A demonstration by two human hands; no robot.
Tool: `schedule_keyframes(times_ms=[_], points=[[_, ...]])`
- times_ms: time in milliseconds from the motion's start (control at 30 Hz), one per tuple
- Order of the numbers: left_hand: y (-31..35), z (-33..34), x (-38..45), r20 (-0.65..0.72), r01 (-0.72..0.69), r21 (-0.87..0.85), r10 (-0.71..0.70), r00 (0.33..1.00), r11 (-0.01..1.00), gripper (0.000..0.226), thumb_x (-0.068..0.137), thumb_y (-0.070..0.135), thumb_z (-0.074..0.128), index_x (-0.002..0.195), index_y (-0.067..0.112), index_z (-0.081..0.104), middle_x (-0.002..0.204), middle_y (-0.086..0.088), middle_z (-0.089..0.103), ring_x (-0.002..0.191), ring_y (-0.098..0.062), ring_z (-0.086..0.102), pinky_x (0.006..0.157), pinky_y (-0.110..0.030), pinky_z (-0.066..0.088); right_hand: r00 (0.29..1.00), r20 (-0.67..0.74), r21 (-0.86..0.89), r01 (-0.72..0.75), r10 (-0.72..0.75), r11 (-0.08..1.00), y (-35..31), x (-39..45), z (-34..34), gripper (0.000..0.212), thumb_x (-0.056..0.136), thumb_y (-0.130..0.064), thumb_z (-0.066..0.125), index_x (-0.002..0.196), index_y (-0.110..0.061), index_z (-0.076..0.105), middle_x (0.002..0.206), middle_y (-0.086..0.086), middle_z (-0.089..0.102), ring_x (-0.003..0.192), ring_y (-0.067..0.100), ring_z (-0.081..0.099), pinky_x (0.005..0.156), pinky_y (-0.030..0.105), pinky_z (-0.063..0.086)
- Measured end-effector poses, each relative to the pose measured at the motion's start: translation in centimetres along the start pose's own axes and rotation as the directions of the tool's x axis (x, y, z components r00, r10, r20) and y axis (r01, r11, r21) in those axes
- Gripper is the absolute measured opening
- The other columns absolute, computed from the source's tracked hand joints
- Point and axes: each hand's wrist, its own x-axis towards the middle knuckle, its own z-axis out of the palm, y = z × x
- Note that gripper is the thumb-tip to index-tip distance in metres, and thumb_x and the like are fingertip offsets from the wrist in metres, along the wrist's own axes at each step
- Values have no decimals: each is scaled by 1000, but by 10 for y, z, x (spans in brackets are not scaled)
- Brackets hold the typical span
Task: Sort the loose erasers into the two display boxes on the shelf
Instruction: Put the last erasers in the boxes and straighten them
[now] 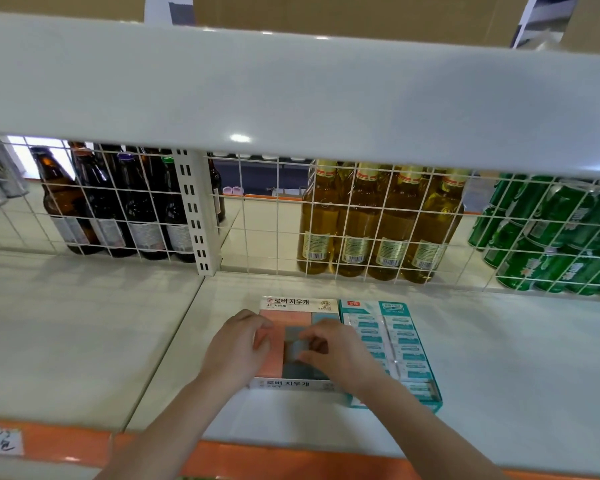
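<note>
Both our hands sit over the white display box (300,383), left of the teal box (430,396): left hand (238,351) curled on pink erasers (274,327), right hand (340,351) pinching a grey eraser (293,344); light, firm, grippy, so we take its long edges.

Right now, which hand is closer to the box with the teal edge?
The right hand. It sits just beside the teal box, over the white box. The left hand is farther away.

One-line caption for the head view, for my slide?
Both hands place a grey eraser into the pink-and-grey eraser box, beside the teal box.
</note>
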Motion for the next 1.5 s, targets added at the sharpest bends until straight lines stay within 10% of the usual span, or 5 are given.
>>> schedule_keyframes(times_ms=[467,1500], points=[[2,2,0,4,-2,37,2,1000,999,21,88,17,54,104,18,67,106,3,60,101,-14,57,84,-26,45,994,65,-332,109,-93,937,0,1,-1,24,95,-25,48,108,-14,66,113,-1,52,101,13,51,90,21,40],[35,9,9,-4,52,-44,-52,999,998,20,88,12,56,104,14,67,106,-2,59,95,-17,59,80,-20,40,997,15,-160,72,-70,985,27,-20,-33,27,93,-21,50,118,-25,60,130,-11,51,118,7,47,97,16,34]])
